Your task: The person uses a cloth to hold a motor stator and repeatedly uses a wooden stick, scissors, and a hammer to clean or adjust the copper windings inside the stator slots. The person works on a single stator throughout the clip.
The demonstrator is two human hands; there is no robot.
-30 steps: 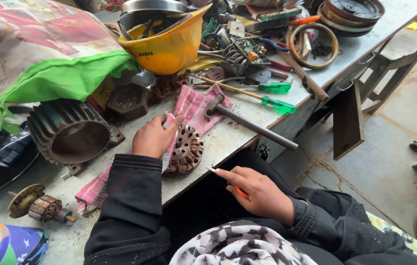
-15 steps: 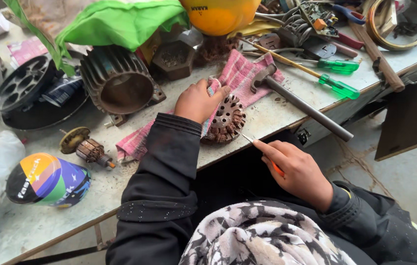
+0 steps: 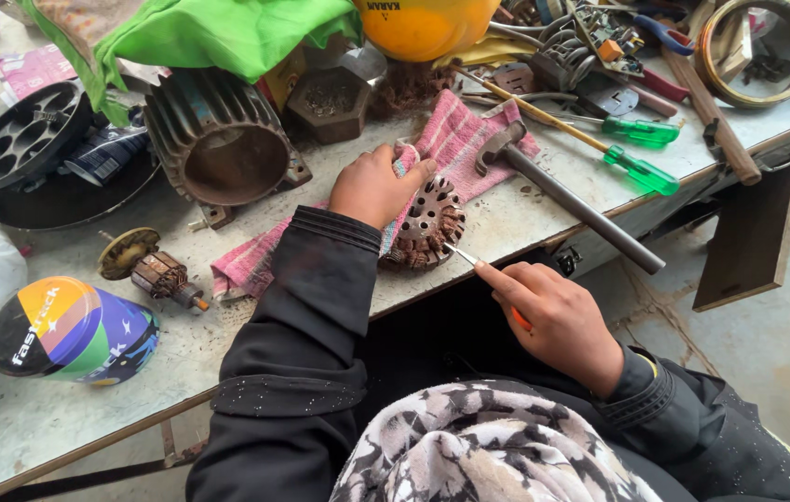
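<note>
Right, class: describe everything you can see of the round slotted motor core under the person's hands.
The motor core is a rusty brown metal disc ringed with radial slots, coppery windings showing at its lower edge. It lies tilted on a pink striped cloth near the table's front edge. The left hand steadies its upper left side; the right hand brings a thin orange-handled tool to its right rim.

A pink striped woven cloth (image 3: 455, 149) lies under a rusty brown round slotted metal core with copper-coloured windings (image 3: 427, 226). The thin tool's handle (image 3: 518, 318) shows orange. Two screwdrivers have translucent green plastic handles (image 3: 641, 171). The hard plastic helmet (image 3: 424, 26) is yellow-orange, the crumpled fabric (image 3: 218, 33) bright green, the small cap (image 3: 69, 332) multicoloured in orange, green, purple and black.
</note>
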